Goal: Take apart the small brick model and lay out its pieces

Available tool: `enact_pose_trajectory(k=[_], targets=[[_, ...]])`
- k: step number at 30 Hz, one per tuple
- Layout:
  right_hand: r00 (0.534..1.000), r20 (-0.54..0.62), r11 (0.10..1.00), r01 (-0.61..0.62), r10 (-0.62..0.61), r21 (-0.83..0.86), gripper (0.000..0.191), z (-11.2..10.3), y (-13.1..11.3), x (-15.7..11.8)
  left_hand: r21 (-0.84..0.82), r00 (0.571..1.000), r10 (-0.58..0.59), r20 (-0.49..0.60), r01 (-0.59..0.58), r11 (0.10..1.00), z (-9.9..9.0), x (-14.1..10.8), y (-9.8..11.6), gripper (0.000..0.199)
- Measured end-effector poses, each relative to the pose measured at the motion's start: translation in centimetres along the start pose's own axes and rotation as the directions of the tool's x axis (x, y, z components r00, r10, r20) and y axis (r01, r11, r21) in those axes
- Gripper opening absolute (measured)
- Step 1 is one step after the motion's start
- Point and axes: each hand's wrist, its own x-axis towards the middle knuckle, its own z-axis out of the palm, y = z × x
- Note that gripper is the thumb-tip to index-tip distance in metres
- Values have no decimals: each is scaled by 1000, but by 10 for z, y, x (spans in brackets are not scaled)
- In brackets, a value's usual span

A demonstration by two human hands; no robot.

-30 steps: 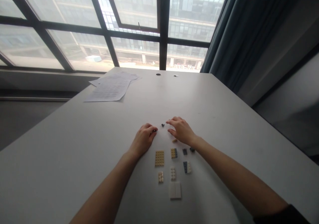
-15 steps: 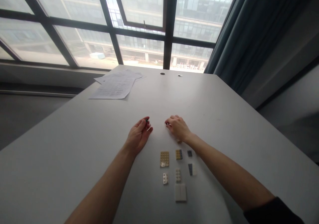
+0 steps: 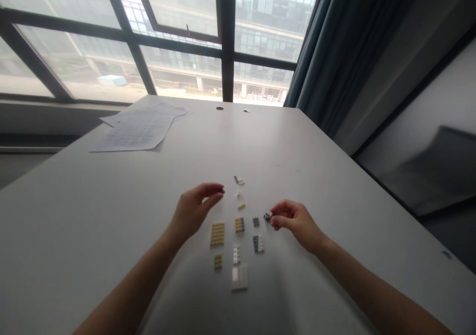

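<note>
My left hand [image 3: 195,208] is closed in a pinch on a small dark building brick [image 3: 222,191], mostly covered by the fingertips. To its right lie a grey-and-white piece [image 3: 239,180], a small white piece [image 3: 238,194] and a thin tan brick [image 3: 241,206]. My right hand [image 3: 295,223] pinches another small dark building brick [image 3: 274,215] just above the table. Right beside those fingertips is a dark studded piece [image 3: 267,217]. Between the hands, nearer me, sit a tan plate [image 3: 217,234], a tan-and-grey brick [image 3: 239,225] and a dark grey brick [image 3: 256,221].
Closer to me are a grey-and-white wedge pair [image 3: 258,243], a white studded brick [image 3: 237,253], a small tan brick [image 3: 218,261] and flat white tiles [image 3: 240,278]. Printed papers [image 3: 137,129] lie at the table's far left. Windows and a dark curtain [image 3: 316,42] stand behind.
My view has swung to the right. My right hand has moved toward me and right, to beside the dark pieces, uncovering the small pieces. My left hand has turned its palm downward.
</note>
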Motion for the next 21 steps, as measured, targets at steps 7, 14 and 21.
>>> enact_pose_trajectory(k=[7, 14, 21], targets=[[836, 220, 507, 491, -502, -709, 18, -23, 35, -37, 512, 774, 242, 585, -584, 630, 73, -65, 36, 8], [807, 264, 362, 496, -529, -790, 20, -26, 41, -42, 634, 778, 67, 624, -555, 539, 94, -63, 26, 8], [878, 265, 459, 442, -400, -771, 25, -22, 34, -45, 620, 797, 108, 595, -540, 569, 95, -65, 19, 7]])
